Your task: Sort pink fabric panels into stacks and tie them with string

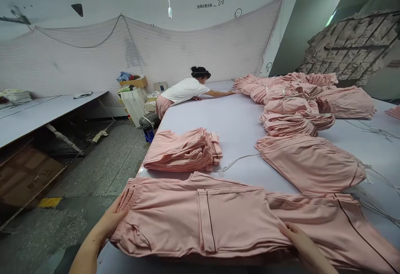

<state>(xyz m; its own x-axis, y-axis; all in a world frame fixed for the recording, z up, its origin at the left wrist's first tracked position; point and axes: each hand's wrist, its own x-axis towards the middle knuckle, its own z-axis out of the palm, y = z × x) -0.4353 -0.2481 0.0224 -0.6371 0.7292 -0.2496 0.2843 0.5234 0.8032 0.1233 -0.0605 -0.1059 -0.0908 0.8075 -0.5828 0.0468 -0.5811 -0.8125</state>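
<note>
A pair of pink trousers lies spread across the near edge of the grey table, partly folded, with dark piping on a pocket. My left hand rests with fingers stretched out on the elastic waistband at the table's left edge. My right hand lies flat on the cloth near the crotch, fingers extended. Behind the trousers sits a neat stack of folded pink trousers.
Another person leans over the far left of the table towards heaps of pink garments. A flat pink pile lies at right with loose strings. A second table stands left across the concrete aisle, cardboard boxes beneath it.
</note>
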